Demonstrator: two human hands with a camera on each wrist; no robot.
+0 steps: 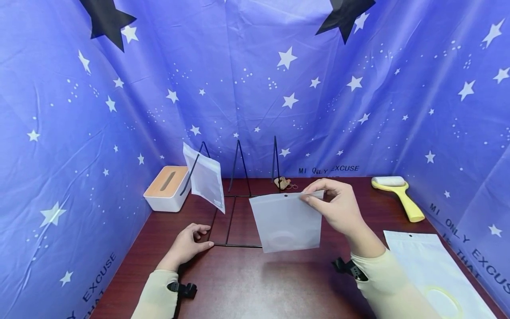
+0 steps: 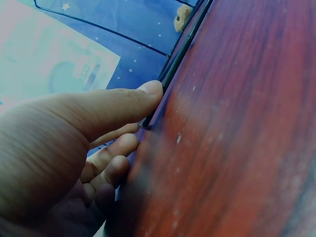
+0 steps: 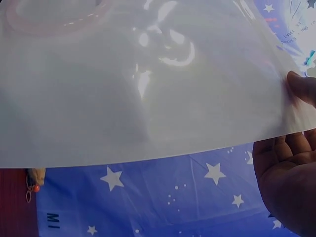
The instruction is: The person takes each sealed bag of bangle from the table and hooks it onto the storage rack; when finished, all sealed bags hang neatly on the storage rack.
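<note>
A black wire rack [image 1: 228,221] with tall upright prongs stands on the table. At its front left corner is my left hand [image 1: 187,243], thumb and fingers about the wire; in the left wrist view the thumb lies against the black rod [image 2: 185,42]. My right hand [image 1: 338,206] pinches the upper right corner of a white translucent pouch [image 1: 288,226] with a small punched hole at its top edge. This pouch hangs in front of the rack, short of the prongs. Another white pouch [image 1: 205,177] hangs on the rack's left prong.
A white tissue box [image 1: 165,204] with a wooden lid sits at the back left. Behind the rack lies a small brown keychain [image 1: 282,182]. At right are a yellow-handled lint roller [image 1: 406,201] and a larger white pouch [image 1: 414,257]. Blue starred cloth [image 1: 255,88] encloses the table.
</note>
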